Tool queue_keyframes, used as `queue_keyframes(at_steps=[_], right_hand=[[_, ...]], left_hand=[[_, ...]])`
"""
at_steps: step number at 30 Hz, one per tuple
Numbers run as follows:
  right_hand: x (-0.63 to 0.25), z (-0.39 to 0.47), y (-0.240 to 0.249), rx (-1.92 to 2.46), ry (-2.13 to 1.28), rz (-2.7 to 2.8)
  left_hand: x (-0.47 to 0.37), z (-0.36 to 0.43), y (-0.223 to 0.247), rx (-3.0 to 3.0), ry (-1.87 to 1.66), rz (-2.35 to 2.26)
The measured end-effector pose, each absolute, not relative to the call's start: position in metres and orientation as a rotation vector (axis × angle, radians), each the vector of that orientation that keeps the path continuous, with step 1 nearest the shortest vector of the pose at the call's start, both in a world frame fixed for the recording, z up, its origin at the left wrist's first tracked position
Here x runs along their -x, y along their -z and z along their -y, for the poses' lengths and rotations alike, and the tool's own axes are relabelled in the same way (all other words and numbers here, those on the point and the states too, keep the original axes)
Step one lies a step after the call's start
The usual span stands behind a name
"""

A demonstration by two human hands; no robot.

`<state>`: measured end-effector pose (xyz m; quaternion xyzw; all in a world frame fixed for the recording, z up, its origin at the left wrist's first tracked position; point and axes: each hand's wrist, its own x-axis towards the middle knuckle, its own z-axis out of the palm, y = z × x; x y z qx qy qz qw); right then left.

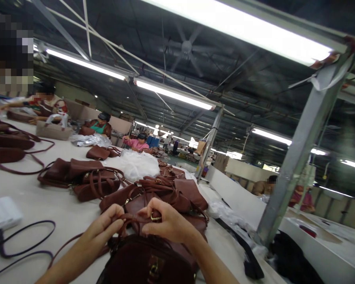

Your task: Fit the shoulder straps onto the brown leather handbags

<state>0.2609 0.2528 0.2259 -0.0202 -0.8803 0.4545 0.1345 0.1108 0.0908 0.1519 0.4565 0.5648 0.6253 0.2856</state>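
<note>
A dark brown leather handbag (136, 258) with a gold clasp on its front stands at the table's near edge, right before me. Above it, my left hand (108, 225) pinches a thin brown leather strap (130, 217) between thumb and fingers. My right hand (165, 223) is closed round the same strap close to a gold buckle (156, 216). Both hands are a short way apart, over the bag's top. Part of the strap hides behind my right fingers. More brown bags (192, 193) lie just beyond my hands.
On the white table (62, 205) lie further brown bags (94, 177) and white plastic wrapping (139, 163). A white box (4, 213) with black cables is at the left. A grey post (296, 150) rises at the right. Several people work at the tables beyond.
</note>
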Motion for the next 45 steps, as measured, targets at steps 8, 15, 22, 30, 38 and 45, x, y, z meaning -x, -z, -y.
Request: queue_keyframes(at_steps=[8,15,22,30,38,45], right_hand=[[-0.261,-0.253,-0.219,0.142,-1.791,2.259],[-0.261,-0.249,-0.228,0.223,-1.764,2.346],[-0.259,-0.236,-0.222,0.255,-1.901,2.214],[-0.263,-0.242,-0.228,0.24,-1.777,2.345],[-0.281,-0.249,-0.236,0.255,-1.74,2.194],[-0.286,-0.259,-0.224,0.311,-1.733,2.272]], left_hand=[[-0.11,-0.097,-0.143,-1.224,-1.717,-1.314],[-0.121,-0.1,-0.158,-1.396,-1.694,-1.464],[-0.127,-0.092,-0.178,-1.351,-1.669,-1.531],[-0.131,-0.099,-0.186,-1.414,-1.6,-1.559],[-0.11,-0.087,-0.152,-1.344,-1.589,-1.513],[-0.12,-0.079,-0.137,-1.178,-1.741,-1.609]])
